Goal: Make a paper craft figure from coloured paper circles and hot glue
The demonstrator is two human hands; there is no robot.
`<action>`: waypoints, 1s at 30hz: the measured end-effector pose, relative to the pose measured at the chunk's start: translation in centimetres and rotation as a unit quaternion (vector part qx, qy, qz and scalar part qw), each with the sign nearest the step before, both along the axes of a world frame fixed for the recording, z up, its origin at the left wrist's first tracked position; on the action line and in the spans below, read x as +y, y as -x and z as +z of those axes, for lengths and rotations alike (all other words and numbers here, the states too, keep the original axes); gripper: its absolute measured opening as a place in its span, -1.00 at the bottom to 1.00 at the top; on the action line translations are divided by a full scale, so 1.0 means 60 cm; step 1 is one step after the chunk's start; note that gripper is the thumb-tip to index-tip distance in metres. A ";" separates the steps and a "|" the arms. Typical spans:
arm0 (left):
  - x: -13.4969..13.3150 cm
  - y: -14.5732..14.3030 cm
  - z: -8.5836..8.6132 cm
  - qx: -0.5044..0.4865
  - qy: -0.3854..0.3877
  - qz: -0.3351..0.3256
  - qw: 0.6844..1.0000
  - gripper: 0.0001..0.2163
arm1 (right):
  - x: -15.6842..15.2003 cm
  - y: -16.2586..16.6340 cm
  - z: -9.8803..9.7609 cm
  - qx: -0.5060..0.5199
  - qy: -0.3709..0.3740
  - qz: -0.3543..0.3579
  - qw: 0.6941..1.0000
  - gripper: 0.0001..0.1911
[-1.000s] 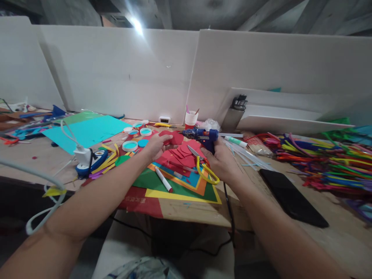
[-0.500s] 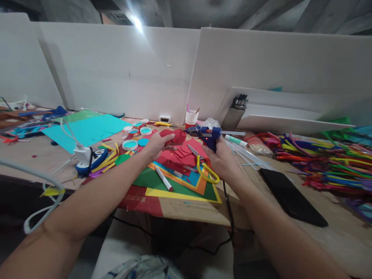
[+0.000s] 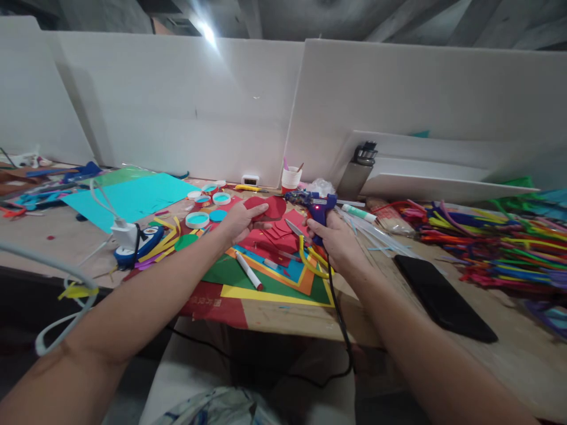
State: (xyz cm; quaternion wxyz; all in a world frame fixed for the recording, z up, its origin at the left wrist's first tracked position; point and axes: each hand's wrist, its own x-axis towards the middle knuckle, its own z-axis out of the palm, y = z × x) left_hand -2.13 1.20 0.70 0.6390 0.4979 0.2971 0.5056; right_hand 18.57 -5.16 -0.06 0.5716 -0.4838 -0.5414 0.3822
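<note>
Pinched between the thumb and fingers of my left hand is a red paper piece with rounded edges. My right hand is wrapped round the handle of a blue glue gun, with a small red light lit on its body. The gun's nozzle points left, close to the red piece; whether they touch I cannot tell. A clear glue stick sticks out of its back, and a black cord hangs below. Under my hands lie red paper pieces and yellow-handled scissors.
A white marker lies on coloured sheets. To the right are a phone, glue sticks and many pipe cleaners. A bottle and paper cups stand behind. A charger and turquoise sheet are left.
The glue gun has turned slightly in my right hand, so its handle and red light show more. My left hand holds the red piece in nearly the same place.
</note>
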 end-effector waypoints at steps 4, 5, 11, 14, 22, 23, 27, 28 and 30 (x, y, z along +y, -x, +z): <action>-0.002 -0.001 0.001 -0.007 0.000 -0.008 1.000 -0.82 | -0.010 0.007 0.010 0.076 0.020 0.022 0.997 -0.74; -0.002 -0.001 0.001 -0.011 0.003 -0.001 1.000 -0.82 | -0.012 0.008 0.012 0.089 0.022 0.024 0.995 -0.73; -0.001 -0.001 0.005 -0.027 0.022 0.029 0.999 -0.86 | -0.020 0.016 0.021 0.119 0.042 0.059 0.990 -0.70; -0.002 -0.002 0.005 -0.025 0.021 0.019 0.999 -0.86 | -0.017 0.016 0.018 0.116 0.046 0.041 0.991 -0.70; -0.002 -0.002 0.007 -0.034 0.023 0.028 0.999 -0.94 | -0.011 0.003 0.012 -0.049 -0.023 -0.028 0.998 -0.76; -0.002 -0.002 0.007 -0.035 0.021 0.029 0.999 -0.94 | -0.011 0.004 0.012 -0.109 -0.050 -0.050 0.991 -0.75; -0.003 -0.005 0.003 -0.022 0.005 0.015 1.000 -0.89 | -0.015 0.015 0.014 -0.271 -0.153 -0.077 0.947 -0.65; -0.003 -0.005 0.001 -0.016 0.001 0.009 1.000 -0.88 | -0.017 0.017 0.014 -0.286 -0.160 -0.070 0.942 -0.62; -0.002 -0.006 -0.003 -0.008 -0.007 0.000 1.000 -0.88 | -0.020 0.020 0.016 -0.300 -0.158 -0.064 0.938 -0.59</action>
